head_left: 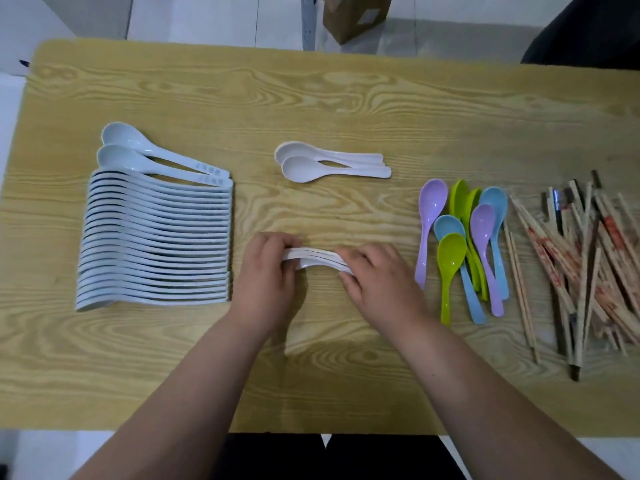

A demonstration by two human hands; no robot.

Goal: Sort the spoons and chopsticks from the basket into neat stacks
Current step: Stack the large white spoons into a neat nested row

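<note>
Your table [311, 98] carries a long row of white spoons [156, 244] at the left, a chopstick pile [588, 258] far right, and coloured spoons [464, 244] just beside it. At centre your left hand [266, 271] and right hand [377, 282] curl their fingers round a small spoon stack [317, 258] — one end each — with a few nested spoons [329, 162] lying beyond.

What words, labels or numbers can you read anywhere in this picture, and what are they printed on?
Nothing is legible.
On the handles of the two white spoons atop the left stack: faint bluish print, too blurred to read.
On the chopsticks: red printing, too blurred to read.
On the cardboard box beyond the table: a pale label, too small to read.
</note>
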